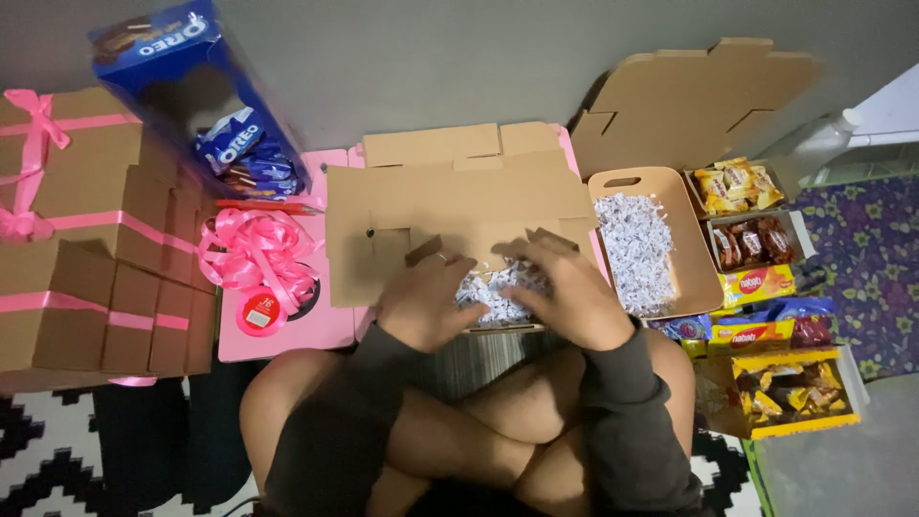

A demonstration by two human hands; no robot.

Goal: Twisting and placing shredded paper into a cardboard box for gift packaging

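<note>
Your two hands are closed in on the sides: the tray of shredded paper [639,251] stands just right of the open cardboard box [450,215], and the pink ribbon roll [257,263] lies to its left. Behind the box, the grey floor [431,67] gives free room. The stacked ribboned boxes [86,239] block the far left.

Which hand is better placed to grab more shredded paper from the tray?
Probably the right hand: it lies nearest the tray of shredded paper. The left hand is on the box's far side, next to the ribbon.
</note>
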